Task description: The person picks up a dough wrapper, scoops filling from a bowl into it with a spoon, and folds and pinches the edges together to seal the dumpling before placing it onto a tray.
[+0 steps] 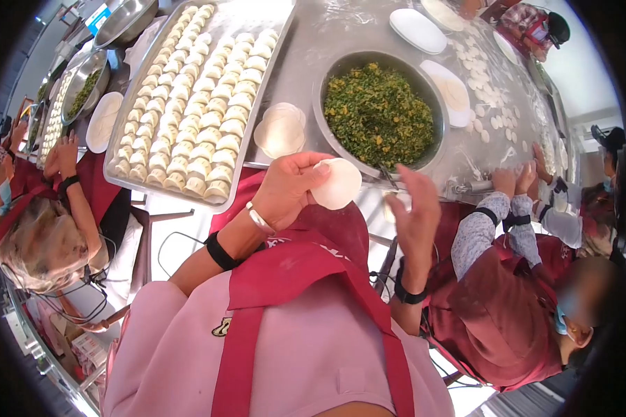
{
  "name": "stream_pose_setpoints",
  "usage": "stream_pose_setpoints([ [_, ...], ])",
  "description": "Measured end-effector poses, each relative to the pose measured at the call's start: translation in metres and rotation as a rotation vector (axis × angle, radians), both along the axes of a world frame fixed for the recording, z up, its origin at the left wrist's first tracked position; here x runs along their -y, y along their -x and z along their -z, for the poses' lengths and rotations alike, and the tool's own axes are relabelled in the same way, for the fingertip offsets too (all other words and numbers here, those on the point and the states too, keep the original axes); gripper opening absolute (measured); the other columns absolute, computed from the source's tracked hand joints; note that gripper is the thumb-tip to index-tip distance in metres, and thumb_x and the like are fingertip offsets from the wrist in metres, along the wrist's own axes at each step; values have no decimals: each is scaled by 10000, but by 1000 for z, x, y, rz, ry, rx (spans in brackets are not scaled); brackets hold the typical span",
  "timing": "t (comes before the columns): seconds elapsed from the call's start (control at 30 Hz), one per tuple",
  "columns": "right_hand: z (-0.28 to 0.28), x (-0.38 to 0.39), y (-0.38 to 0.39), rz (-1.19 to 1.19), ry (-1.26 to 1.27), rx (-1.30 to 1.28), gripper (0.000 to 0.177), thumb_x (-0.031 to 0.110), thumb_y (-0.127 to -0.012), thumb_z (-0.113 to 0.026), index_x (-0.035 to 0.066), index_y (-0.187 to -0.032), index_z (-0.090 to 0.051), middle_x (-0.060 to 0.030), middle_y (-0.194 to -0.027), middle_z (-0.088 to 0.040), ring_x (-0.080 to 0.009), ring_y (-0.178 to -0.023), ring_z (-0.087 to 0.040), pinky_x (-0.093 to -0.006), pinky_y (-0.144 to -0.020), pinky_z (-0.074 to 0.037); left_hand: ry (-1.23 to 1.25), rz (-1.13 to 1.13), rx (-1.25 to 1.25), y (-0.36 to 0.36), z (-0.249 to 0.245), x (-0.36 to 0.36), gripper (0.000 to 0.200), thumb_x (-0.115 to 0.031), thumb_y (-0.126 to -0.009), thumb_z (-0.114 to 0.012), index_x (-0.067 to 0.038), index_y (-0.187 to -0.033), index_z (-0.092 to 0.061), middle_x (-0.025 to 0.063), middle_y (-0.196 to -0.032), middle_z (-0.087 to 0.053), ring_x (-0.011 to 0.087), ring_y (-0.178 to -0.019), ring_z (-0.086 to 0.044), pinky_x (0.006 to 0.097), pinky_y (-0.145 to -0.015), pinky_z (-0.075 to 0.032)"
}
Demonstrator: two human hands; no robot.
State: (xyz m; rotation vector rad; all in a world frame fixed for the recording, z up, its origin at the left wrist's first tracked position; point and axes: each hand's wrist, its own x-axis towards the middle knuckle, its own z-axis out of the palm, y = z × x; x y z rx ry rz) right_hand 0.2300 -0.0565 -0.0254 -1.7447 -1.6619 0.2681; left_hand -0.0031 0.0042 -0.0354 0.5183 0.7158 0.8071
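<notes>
My left hand (pixel 291 186) pinches a round white dumpling wrapper (pixel 339 187) between thumb and fingers, its flat face turned up. To the right, my right hand (pixel 419 212) is raised, slightly blurred, with thumb and fingers apart and nothing visible between them. Just beyond it is a metal bowl (pixel 318 104) of chopped green and yellow filling (pixel 379 115). A thin dark utensil (pixel 387 178) leans at the bowl's near rim, close to my right fingertips; whether they touch it is hard to see. A stack of wrappers (pixel 281 129) lies left of the bowl.
A large metal tray (pixel 118 163) at left holds rows of folded dumplings (pixel 188 111). White oval plates (pixel 417 31) and scattered dough rounds (pixel 476 73) are on the steel table (pixel 313 42). Co-workers stand on both sides; one's hands (pixel 515 179) are at the table at right.
</notes>
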Motion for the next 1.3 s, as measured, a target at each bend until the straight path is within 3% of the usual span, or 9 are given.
stream_pose_setpoints([
  [0.07,6,-7,13,-94,8,-75,383,-6,-710,-756,95,-1078,-712,-98,-1016,-636,-274,-991,-600,-359,-853,-473,-21,42,37,2,7,-2,305,-77,-952,-615,51,-1215,-529,142,-1118,-668,210,-980,-685,349,-849,-594],
  [0.1,12,-13,18,-86,-27,-135,298,0,-740,-749,92,-1022,-724,-87,-953,-635,-252,-901,-619,-335,-772,-491,-33,51,34,3,10,-2,319,-73,-950,-617,51,-1228,-524,144,-1131,-663,212,-995,-681,347,-856,-591],
  [0.2,14,-27,25,-11,-102,-116,222,1,-763,-741,73,-973,-727,-84,-911,-635,-239,-812,-629,-315,-702,-499,-29,64,48,4,7,-3,321,-48,-954,-589,58,-1248,-515,147,-1147,-646,221,-1009,-676,363,-872,-589],
  [0.47,10,-45,5,106,-109,-14,123,50,-817,-710,34,-939,-706,-105,-808,-623,-254,-746,-627,-348,-666,-494,7,63,91,10,10,-20,376,-79,-983,-549,87,-1309,-463,183,-1213,-622,258,-1095,-649,381,-945,-556],
  [0.5,6,-42,1,173,-82,-102,112,64,-868,-687,0,-960,-694,-92,-785,-662,-200,-726,-670,-310,-657,-519,8,35,87,9,9,-22,370,-83,-990,-535,90,-1310,-467,188,-1216,-621,265,-1103,-645,384,-952,-552],
  [0.6,-1,-42,-4,383,-137,-541,144,88,-916,-656,-35,-986,-680,-98,-828,-704,-162,-724,-701,-268,-662,-546,17,-4,120,9,12,-29,349,-91,-1003,-508,95,-1298,-488,201,-1225,-617,283,-1126,-633,394,-981,-534],
  [0.73,3,-53,-4,417,-114,-446,195,103,-937,-624,-71,-1018,-657,-112,-839,-703,-172,-729,-711,-263,-662,-567,34,-27,137,6,20,-39,341,-111,-1013,-497,96,-1284,-510,208,-1237,-611,290,-1146,-622,402,-1010,-514],
  [1.03,34,-84,4,424,-98,-866,189,64,-938,-584,-109,-1008,-611,-164,-816,-669,-218,-669,-703,-306,-614,-609,63,-92,154,-1,28,-50,365,-152,-1021,-502,99,-1285,-503,207,-1239,-612,289,-1155,-618,410,-1019,-509],
  [1.3,31,-93,-2,412,-42,-1062,192,20,-935,-557,-132,-1050,-573,-191,-897,-649,-283,-749,-710,-345,-677,-634,75,-116,162,-3,25,-52,379,-169,-1028,-484,111,-1283,-495,214,-1242,-608,299,-1156,-616,411,-1011,-513],
])
